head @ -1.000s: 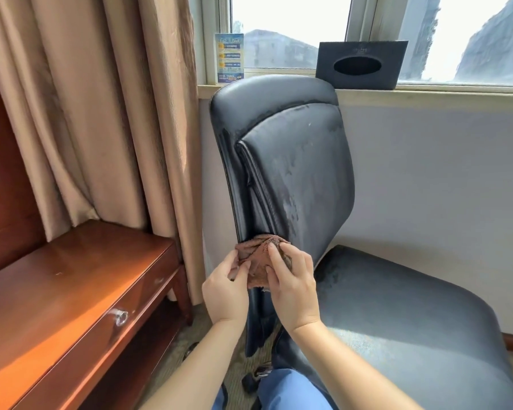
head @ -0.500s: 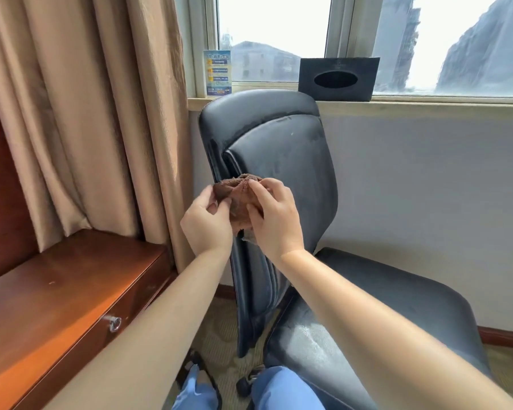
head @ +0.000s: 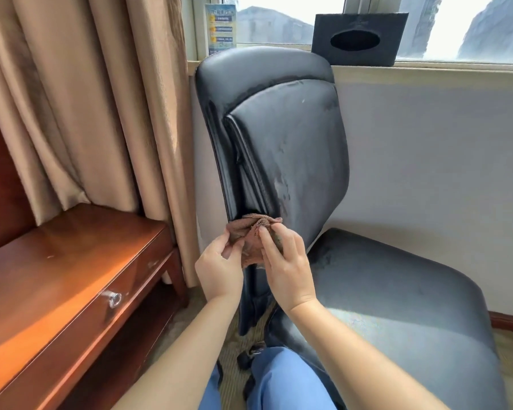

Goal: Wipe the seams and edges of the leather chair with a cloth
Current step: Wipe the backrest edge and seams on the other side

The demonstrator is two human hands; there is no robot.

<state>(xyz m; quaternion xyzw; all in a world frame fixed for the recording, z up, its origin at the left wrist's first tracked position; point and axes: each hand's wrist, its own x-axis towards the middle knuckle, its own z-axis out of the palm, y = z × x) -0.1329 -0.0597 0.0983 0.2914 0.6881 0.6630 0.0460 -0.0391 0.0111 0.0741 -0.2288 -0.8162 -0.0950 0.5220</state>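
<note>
Head view: wooden desk (head: 71, 279) beside beige curtain (head: 86, 99), carpet floor.

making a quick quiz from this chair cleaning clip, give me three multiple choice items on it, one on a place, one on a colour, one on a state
1. Where does the cloth sit?
A. on the seat
B. at the lower end of the backrest's side seam
C. on the windowsill

2. What colour is the cloth?
A. white
B. blue
C. brown

3. How is the cloth held?
A. by both hands
B. by the right hand alone
C. it lies loose on the desk

Answers:
1 B: it is bunched against the leather chair low on the backrest seam.
2 C: the fabric is brown.
3 A: the left hand and the right hand both pinch it.
</note>
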